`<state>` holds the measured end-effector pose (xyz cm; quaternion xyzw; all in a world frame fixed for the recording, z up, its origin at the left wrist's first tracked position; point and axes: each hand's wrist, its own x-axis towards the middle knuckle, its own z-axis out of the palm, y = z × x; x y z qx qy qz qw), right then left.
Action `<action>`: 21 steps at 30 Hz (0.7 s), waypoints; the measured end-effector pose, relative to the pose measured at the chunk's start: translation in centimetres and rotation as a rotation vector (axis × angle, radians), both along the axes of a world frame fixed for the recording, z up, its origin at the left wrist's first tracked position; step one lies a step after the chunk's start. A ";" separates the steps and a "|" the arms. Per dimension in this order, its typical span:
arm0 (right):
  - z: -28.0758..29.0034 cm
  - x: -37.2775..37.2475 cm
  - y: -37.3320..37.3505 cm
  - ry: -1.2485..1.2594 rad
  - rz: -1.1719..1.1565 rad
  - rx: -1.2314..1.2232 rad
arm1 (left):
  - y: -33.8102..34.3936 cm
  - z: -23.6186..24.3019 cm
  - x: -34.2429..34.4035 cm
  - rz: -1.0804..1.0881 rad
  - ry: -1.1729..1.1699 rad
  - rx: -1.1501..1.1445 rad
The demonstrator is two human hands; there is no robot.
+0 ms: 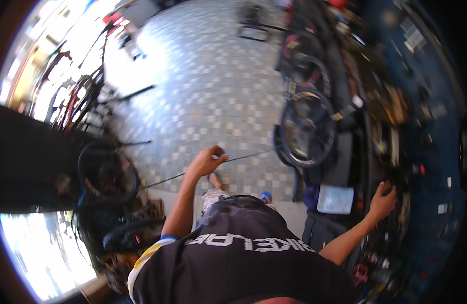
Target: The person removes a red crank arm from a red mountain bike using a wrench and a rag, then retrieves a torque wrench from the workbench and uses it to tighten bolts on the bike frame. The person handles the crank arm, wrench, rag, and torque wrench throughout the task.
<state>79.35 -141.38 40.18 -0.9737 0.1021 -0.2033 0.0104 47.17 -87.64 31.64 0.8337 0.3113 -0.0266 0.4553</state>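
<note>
Dark shirt: the wearer's shirt (243,263) fills the bottom centre of the frame, with pale lettering across it and a white-and-yellow edge at the lower left.
Right hand: the right hand (382,203), right of the frame's middle, reaches over the cluttered bench with bent fingers around or beside a small dark object (387,189); blur hides whether it is grasped.
Left hand: the left hand (207,162), near the centre, has its fingers curled toward the thumb, right at the thin dark strand; I cannot tell whether they pinch it.
Thin dark strand: the strand (248,155) runs aslant from left of centre, behind the left wrist, past the fingertips toward the right-hand wheel.
Pale sheet: a bluish-white sheet (335,200) lies right of the torso, nearer the right hand.
Blue sandals: one sandal (266,195) shows beyond the shirt, on the tiled floor (213,101).
Wheels: a bicycle wheel (308,161) stands right of centre; another dark wheel (134,175) is at middle left.
Bicycle parts: dark and red frames (73,104), blurred, crowd the upper left.
</note>
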 end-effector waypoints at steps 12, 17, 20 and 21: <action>0.5 -12.7 61.8 0.479 1.362 0.293 | 20.7 0.4 -20.6 0.383 0.119 0.135; -1.2 -13.9 73.2 0.652 1.454 0.140 | 26.0 -0.3 -27.6 0.637 0.201 0.210; -3.2 -14.9 79.6 0.721 1.464 -0.007 | 28.0 0.3 -28.9 0.794 0.192 0.110; -3.8 -15.7 82.2 0.749 1.518 -0.050 | 28.4 0.4 -29.2 0.857 0.174 0.027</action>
